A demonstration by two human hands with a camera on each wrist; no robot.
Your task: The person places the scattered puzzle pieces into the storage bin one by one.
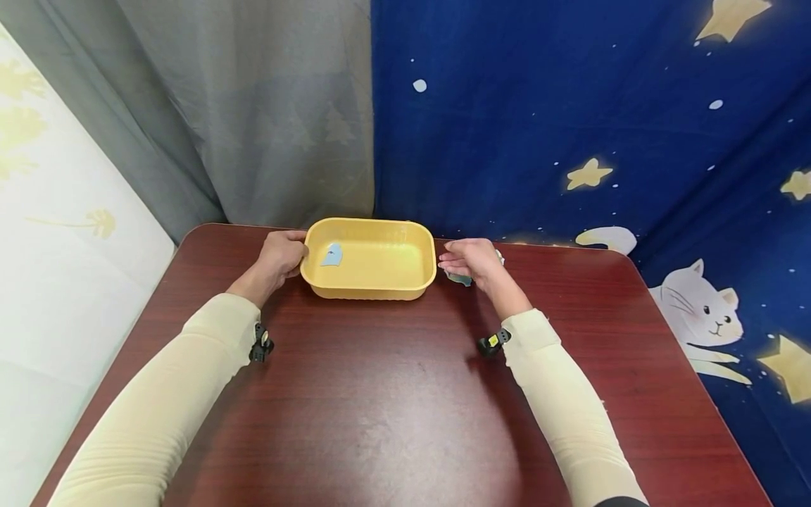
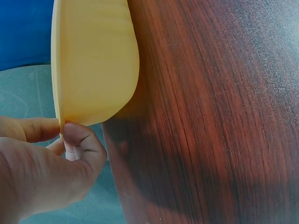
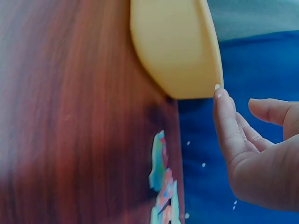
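Observation:
A yellow plastic basin (image 1: 370, 293) sits at the far edge of the table. My left hand (image 1: 277, 255) pinches its left rim between thumb and fingers, as the left wrist view shows on the basin wall (image 2: 96, 60). Inside the basin, toward its left end, lies a flat pale blue piece (image 1: 332, 255). Beside the right end is my right hand (image 1: 475, 262), its fingers extended and thumb apart. Its fingertips (image 3: 218, 93) are close to the rim; I cannot tell if they touch. Several flat colourful pieces (image 3: 159, 163) lie on the table below that hand, partly hidden in the head view.
The dark red wooden table (image 1: 380, 394) has rounded far corners. Behind it hang a grey curtain (image 1: 285, 105) and a blue curtain (image 1: 507, 105) with stars and a white cat. A pale patterned cloth (image 1: 70, 296) hangs at the left.

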